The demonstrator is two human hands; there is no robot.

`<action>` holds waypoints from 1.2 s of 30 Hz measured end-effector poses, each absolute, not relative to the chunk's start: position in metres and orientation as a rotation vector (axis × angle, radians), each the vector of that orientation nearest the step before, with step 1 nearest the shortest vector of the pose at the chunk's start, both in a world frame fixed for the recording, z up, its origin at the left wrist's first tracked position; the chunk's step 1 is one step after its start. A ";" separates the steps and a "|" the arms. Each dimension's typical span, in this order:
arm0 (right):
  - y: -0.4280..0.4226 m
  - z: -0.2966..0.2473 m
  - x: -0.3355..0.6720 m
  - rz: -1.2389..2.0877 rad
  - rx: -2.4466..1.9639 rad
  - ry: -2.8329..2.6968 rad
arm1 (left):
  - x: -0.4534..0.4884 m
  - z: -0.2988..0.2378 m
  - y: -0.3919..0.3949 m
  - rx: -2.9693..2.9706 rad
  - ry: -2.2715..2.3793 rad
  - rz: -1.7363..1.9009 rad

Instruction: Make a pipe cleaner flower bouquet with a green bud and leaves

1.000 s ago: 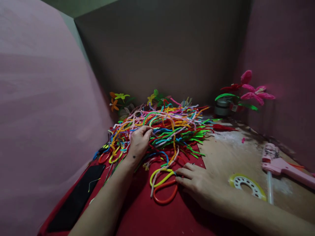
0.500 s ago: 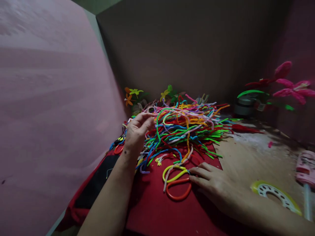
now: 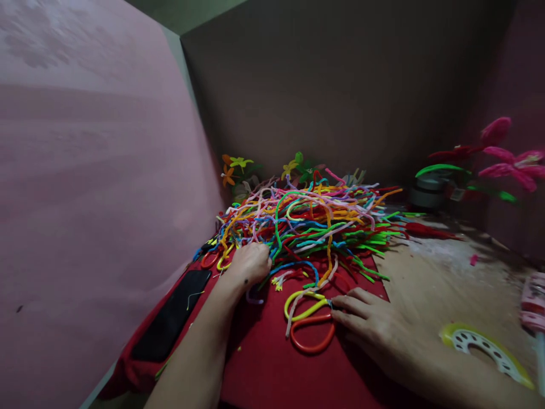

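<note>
A large tangled heap of multicoloured chenille stems (image 3: 306, 221) lies on the red cloth (image 3: 259, 363). My left hand (image 3: 252, 262) is low at the heap's front left edge, its fingers curled. They face away from me, so I cannot see what they hold. My right hand (image 3: 370, 315) rests on the cloth with fingers stretched out, their tips touching the scissors (image 3: 313, 343) near the pivot. Yellow and orange-red handle loops show; the blades are hidden under the hand. A pale pink stem (image 3: 293, 309) trails across the yellow loop.
A black phone (image 3: 172, 315) lies at left beside the pink wall (image 3: 106, 199). Another pair of scissors (image 3: 223, 261) shows partly at the heap's left. Stem flowers (image 3: 519, 165) stand at back right. A yellow-rimmed curved object (image 3: 485, 346) and a pink tool (image 3: 534, 301) lie at right.
My left hand has dropped from above the heap's left side to its front edge, fingers now curled. My right hand stays by the scissors. The view has shifted slightly.
</note>
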State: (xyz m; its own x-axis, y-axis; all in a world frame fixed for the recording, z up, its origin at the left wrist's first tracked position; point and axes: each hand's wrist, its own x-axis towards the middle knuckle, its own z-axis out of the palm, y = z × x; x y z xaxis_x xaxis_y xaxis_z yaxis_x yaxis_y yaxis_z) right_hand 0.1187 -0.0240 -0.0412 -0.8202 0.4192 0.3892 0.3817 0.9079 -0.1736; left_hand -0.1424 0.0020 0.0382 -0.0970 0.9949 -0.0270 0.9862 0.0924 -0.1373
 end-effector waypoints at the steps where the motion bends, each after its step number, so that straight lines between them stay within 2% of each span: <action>1: -0.024 -0.040 0.119 0.129 -0.584 -2.644 | -0.143 0.041 0.000 -2.045 -2.266 0.160; 4: -0.025 -0.036 0.119 0.179 -0.611 -2.653 | -0.148 0.055 -0.010 -1.983 -2.287 -0.062; 8: -0.024 -0.039 0.120 0.218 -0.625 -2.629 | -0.161 0.066 -0.023 -1.833 -2.349 -0.746; 11: -0.022 -0.045 0.120 0.228 -0.624 -2.612 | -0.165 0.067 -0.028 -1.654 -2.335 -1.103; 14: -0.022 -0.048 0.122 0.273 -0.618 -2.596 | -0.155 0.064 -0.029 -1.747 -2.303 -1.427; 17: -0.024 -0.037 0.122 0.447 -0.613 -2.483 | -0.140 0.061 -0.032 -1.897 -2.173 -1.716; 19: -0.027 -0.021 0.119 0.698 -0.662 -2.346 | -0.133 0.059 -0.037 -2.004 -2.082 -1.818; 22: -0.030 0.006 0.106 1.345 -0.779 -2.029 | -0.123 0.058 -0.046 -2.469 -2.016 -1.667; 24: -0.030 0.018 0.093 1.728 -0.735 -1.732 | -0.116 0.057 -0.051 -2.859 -1.889 -1.368; 25: -0.029 0.020 0.087 1.815 -0.692 -1.592 | -0.112 0.057 -0.053 -3.021 -1.787 -1.211; 28: -0.025 0.019 0.075 1.862 -0.733 -1.249 | -0.105 0.056 -0.056 -3.283 -1.507 -0.870; 31: -0.018 0.018 0.078 1.872 -0.761 -1.011 | -0.107 0.052 -0.055 -3.361 -1.406 -0.687; 36: -0.016 0.032 0.092 2.071 -0.777 -0.701 | -0.111 0.042 -0.053 -3.718 -1.138 -0.438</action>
